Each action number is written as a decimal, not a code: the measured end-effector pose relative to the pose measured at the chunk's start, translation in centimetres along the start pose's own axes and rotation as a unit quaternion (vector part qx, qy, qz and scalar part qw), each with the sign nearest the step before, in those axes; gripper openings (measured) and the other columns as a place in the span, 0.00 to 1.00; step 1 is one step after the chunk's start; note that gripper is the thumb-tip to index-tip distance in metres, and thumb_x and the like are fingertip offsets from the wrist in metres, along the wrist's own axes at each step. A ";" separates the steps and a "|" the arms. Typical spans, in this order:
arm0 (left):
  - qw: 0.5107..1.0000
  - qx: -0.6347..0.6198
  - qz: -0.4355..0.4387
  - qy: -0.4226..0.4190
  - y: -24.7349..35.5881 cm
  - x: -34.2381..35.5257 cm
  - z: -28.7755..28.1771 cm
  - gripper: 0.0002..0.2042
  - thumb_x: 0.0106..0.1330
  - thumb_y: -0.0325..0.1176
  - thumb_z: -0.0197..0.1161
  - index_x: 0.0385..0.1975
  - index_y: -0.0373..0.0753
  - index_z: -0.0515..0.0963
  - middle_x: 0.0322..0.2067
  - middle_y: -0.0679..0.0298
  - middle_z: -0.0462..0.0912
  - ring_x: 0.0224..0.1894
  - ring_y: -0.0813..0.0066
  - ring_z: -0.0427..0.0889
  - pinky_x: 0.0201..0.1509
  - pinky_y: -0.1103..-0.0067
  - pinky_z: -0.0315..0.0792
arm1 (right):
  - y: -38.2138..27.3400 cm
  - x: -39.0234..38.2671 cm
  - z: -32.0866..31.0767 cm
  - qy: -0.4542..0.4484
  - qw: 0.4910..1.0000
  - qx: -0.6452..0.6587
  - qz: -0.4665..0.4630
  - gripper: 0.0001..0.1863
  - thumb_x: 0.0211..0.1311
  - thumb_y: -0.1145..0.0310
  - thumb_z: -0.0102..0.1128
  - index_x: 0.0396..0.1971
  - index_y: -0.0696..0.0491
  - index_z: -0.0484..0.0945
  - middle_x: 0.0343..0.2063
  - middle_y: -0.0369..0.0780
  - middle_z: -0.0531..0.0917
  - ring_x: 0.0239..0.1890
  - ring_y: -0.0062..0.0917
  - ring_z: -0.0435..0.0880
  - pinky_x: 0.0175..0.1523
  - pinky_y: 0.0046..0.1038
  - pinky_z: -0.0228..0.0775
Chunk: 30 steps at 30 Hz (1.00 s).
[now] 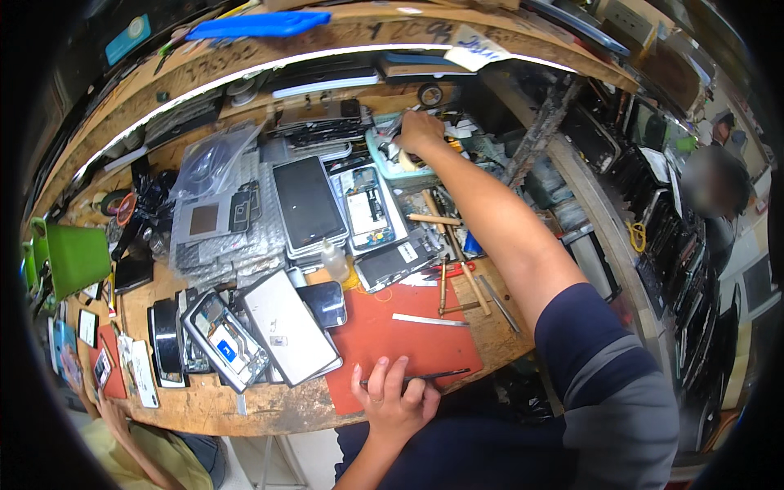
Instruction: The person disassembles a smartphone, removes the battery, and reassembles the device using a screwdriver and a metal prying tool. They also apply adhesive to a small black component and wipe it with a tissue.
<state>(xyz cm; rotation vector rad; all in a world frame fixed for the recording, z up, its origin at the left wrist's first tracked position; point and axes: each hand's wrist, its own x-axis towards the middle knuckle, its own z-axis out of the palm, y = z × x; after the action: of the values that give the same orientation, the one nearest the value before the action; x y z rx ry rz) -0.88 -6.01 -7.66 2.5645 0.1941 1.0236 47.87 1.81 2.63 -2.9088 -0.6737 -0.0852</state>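
Observation:
My left hand [398, 398] rests at the near edge of a red mat [445, 339], its fingers curled round a thin dark tool [445, 376] that points right. Stretched far forward, my right hand [420, 132] reaches into a pale teal bin [396, 173] full of small mixed parts. Its fingertips are hidden among them. A metal ruler [430, 319] lies on the mat beyond my left hand. Left of the mat are a white tablet-sized panel [290, 331], a dark phone [323, 304] and an opened phone [226, 343] with its inside showing.
Stacked device boxes with a black-screened tablet [308, 200] stand mid-bench, beside bubble-wrapped parts [224, 216]. Hammers [443, 286] and other tools lie under my right arm. A shelf [392, 33] overhangs the back. At lower left, another person's hand [114, 416] is near a phone [102, 367].

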 end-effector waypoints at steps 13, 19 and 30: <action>0.999 -0.032 -0.010 -0.019 0.1 0.8 -0.2 0.20 0.57 0.36 0.71 0.47 0.51 0.70 0.63 0.59 0.78 0.71 0.49 0.71 0.74 0.37 0.58 | 3.5 -11.7 -7.2 0.138 0.934 0.222 -0.243 0.10 0.70 0.74 0.65 0.47 0.59 0.87 0.37 0.47 0.89 0.41 0.40 0.91 0.47 0.37 0.83; 0.998 -0.042 -0.031 -0.036 0.0 1.3 -0.1 0.20 0.59 0.33 0.72 0.49 0.50 0.71 0.63 0.58 0.78 0.72 0.49 0.71 0.76 0.37 0.56 | 5.0 -31.6 -8.8 0.026 0.864 0.246 -0.439 0.13 0.58 0.85 0.65 0.43 0.58 0.87 0.32 0.41 0.86 0.33 0.31 0.89 0.39 0.30 0.80; 0.998 -0.047 -0.024 -0.027 0.0 1.7 -0.4 0.20 0.56 0.36 0.70 0.49 0.50 0.72 0.62 0.60 0.79 0.71 0.50 0.70 0.77 0.39 0.55 | 5.1 -41.3 -5.3 0.137 0.821 0.171 -0.527 0.13 0.53 0.71 0.72 0.39 0.59 0.85 0.33 0.40 0.84 0.31 0.29 0.86 0.32 0.28 0.78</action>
<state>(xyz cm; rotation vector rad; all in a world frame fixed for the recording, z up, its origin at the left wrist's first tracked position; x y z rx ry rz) 0.12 -5.47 -6.29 2.4868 0.1879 0.9225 12.94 -21.47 3.42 -1.8070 -1.8845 -0.4321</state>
